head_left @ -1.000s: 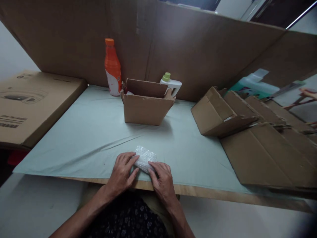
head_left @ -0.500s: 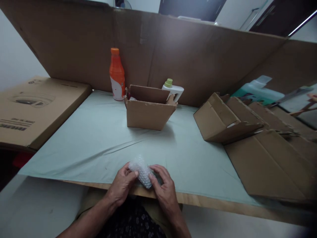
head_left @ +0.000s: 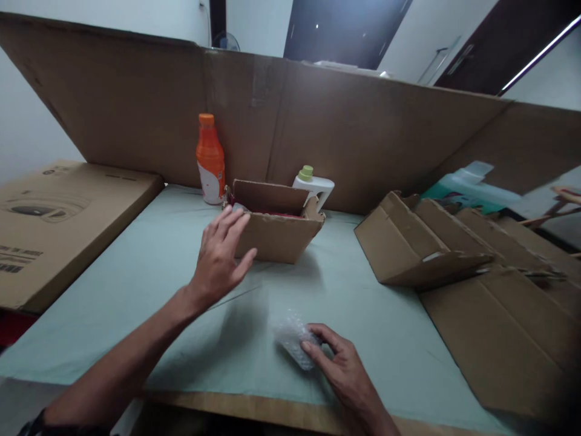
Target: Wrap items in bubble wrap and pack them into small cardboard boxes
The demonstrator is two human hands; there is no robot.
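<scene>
Between the thumb and fingers of my right hand [head_left: 342,360] is a piece of bubble wrap [head_left: 295,340], close to the table's front edge. Whether anything is wrapped inside it I cannot tell. My left hand [head_left: 221,254] is raised with its fingers stretched, holding nothing. Its fingertips come in front of the left end of a small open cardboard box [head_left: 281,239]. Something red and something pale show inside that box, too little to name.
Behind the box stand an orange bottle [head_left: 211,160] and a white jug with a green cap [head_left: 314,183]. Cardboard bins [head_left: 408,242] fill the right side, with a teal bottle [head_left: 469,188] behind. A large flat carton [head_left: 77,224] lies left. A cardboard panel [head_left: 363,133] walls the back.
My left hand has let go of the bubble wrap and reached forward to the small box. My right hand has shifted right, still gripping the bubble wrap. The view has tilted up.
</scene>
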